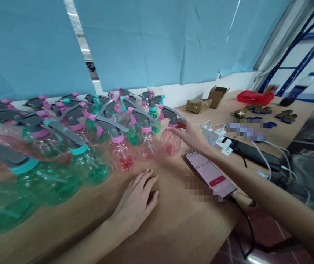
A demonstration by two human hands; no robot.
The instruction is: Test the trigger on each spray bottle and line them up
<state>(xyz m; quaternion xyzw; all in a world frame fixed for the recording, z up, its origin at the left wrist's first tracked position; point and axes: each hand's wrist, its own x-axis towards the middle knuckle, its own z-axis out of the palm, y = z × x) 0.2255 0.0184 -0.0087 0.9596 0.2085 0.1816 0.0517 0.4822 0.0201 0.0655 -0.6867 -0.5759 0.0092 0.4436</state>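
My right hand (191, 132) reaches across to a pink spray bottle (170, 142) at the right end of the front row. Its thumb and fingers close round the bottle just below the pink collar, and the bottle stands upright on the table. My left hand (137, 194) lies palm down on the tabletop, fingers stretched out, holding nothing. Close to its fingertips stand another pink spray bottle (122, 157) and a green spray bottle (89, 167) with a turquoise collar. A little coloured liquid or tint shows low in these bottles. Grey trigger heads top them all.
Several more spray bottles (40, 143) crowd the left of the wooden table (170, 227). A phone (210, 174) showing a timer lies under my right forearm. Chargers (217, 136), cables, cardboard boxes (198, 105), a red tray (256, 97) and a drink bottle (298, 88) are to the right.
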